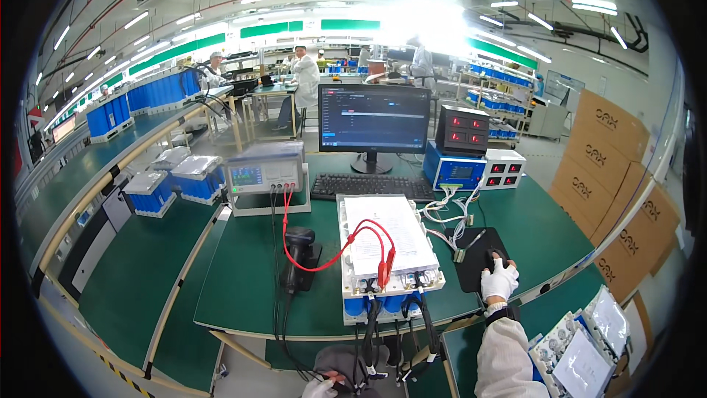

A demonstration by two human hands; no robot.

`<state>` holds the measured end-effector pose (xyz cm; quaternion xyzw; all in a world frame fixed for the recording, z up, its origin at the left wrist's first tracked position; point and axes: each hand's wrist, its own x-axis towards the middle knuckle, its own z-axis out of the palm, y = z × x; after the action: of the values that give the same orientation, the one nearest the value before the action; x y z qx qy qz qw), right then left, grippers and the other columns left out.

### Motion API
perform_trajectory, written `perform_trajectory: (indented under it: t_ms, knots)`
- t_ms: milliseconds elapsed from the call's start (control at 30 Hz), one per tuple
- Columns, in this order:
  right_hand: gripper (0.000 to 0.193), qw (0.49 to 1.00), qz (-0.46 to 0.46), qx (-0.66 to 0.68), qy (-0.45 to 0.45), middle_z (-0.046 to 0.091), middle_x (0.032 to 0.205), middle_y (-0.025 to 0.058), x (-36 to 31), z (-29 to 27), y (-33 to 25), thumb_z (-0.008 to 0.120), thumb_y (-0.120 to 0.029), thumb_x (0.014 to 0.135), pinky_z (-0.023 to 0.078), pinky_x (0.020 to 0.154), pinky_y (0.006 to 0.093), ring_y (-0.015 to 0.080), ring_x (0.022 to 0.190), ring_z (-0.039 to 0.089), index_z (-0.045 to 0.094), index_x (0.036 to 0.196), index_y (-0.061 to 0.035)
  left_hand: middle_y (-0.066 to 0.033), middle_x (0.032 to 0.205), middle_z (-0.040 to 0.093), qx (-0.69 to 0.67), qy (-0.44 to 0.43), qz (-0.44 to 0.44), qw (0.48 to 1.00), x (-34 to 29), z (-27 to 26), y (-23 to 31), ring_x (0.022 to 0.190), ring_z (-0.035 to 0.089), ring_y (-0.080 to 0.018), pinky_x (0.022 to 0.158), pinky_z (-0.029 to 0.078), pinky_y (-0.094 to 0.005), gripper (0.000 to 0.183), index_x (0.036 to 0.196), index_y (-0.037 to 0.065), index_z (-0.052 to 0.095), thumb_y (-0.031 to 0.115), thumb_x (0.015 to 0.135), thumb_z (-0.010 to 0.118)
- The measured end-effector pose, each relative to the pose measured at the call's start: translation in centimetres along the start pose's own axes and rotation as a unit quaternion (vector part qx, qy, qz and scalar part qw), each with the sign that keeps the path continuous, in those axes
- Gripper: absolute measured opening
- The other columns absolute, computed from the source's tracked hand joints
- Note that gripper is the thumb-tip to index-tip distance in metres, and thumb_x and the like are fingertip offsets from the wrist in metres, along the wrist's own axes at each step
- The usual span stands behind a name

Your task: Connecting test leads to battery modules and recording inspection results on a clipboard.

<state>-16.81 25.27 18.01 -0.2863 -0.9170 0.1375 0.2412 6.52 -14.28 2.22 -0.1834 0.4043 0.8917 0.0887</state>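
My right hand [500,280], in a white glove with bare fingertips, rests over a black computer mouse [498,255] on a dark mouse pad [468,274]. My left hand [321,388], gloved too, is low at the bottom edge beside hanging black cables [370,339]; its fingers look curled, and what they hold is hidden. Between the hands stands a battery pack [355,307] of blue cells in a white frame, with printed paper [387,232] on top. Red clip leads [385,269] run from its front to a grey bench meter [266,175].
A monitor [374,120] and keyboard [372,187] stand behind the pack. A barcode scanner [297,258] sits left; a blue instrument [453,170] and white connector cables [458,229] lie right. More packs [578,357] are at lower right, near stacked cartons [600,170]. Several people work far back.
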Motion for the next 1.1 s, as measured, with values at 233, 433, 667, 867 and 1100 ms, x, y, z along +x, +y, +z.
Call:
perform_trajectory:
  t_ms: [233,433,667,867,1100]
  knots:
    - [0.052,1.000,-0.003,-0.013,-0.011,0.041,0.133,0.0153,-0.1,-0.4,-0.3,0.067,-0.027,0.075,0.038,0.094,0.0446,0.0337,0.120,0.043,0.054,0.125,-0.0311,-0.0081,0.094,0.066,-0.011,0.024,-0.005,1.000,-0.5,0.8,0.5,0.080,0.062,-0.0155,0.056,0.042,-0.0225,0.018,0.106,0.005,0.059,0.006,0.088,0.057]
    - [0.052,0.998,0.004,0.026,0.048,0.038,0.134,0.0197,-0.2,1.1,0.3,0.067,-0.022,0.073,0.036,0.095,0.0463,0.0353,0.122,0.040,0.054,0.124,-0.0228,-0.0078,0.094,0.066,-0.027,0.018,0.006,0.999,-0.7,0.9,0.6,0.079,0.062,-0.0151,0.056,0.043,-0.0222,0.019,0.107,0.005,0.059,0.005,0.088,0.056]
    - [0.030,0.889,-0.015,0.418,0.184,0.051,0.099,0.0104,-3.8,1.1,1.8,0.050,0.008,0.075,0.041,0.086,0.0298,0.0213,0.092,0.051,0.057,0.101,-0.0039,-0.0074,0.095,0.066,0.002,0.010,0.020,1.000,0.0,0.0,-0.5,0.081,0.062,-0.0143,0.059,0.044,-0.0226,0.021,0.109,0.005,0.057,0.006,0.088,0.055]
    - [0.011,0.735,0.047,0.671,-0.091,0.057,0.082,0.0055,-19.3,-2.6,-0.5,0.054,-0.001,0.085,0.046,0.065,0.0244,0.0134,0.069,0.055,0.052,0.096,-0.0022,-0.0083,0.097,0.066,0.043,0.029,0.025,0.998,-0.3,0.3,-0.6,0.085,0.062,-0.0164,0.067,0.046,-0.0254,0.022,0.112,0.005,0.055,0.008,0.090,0.053]
    - [0.015,0.646,0.103,0.568,-0.500,0.056,0.071,0.0043,-31.2,-3.7,-0.6,0.047,-0.012,0.090,0.039,0.047,0.0200,0.0089,0.053,0.049,0.052,0.103,-0.0045,-0.0090,0.104,0.061,0.027,0.000,0.047,0.999,-2.1,2.5,0.1,0.093,0.058,-0.0188,0.077,0.046,-0.0294,0.024,0.115,0.003,0.053,0.014,0.095,0.048]
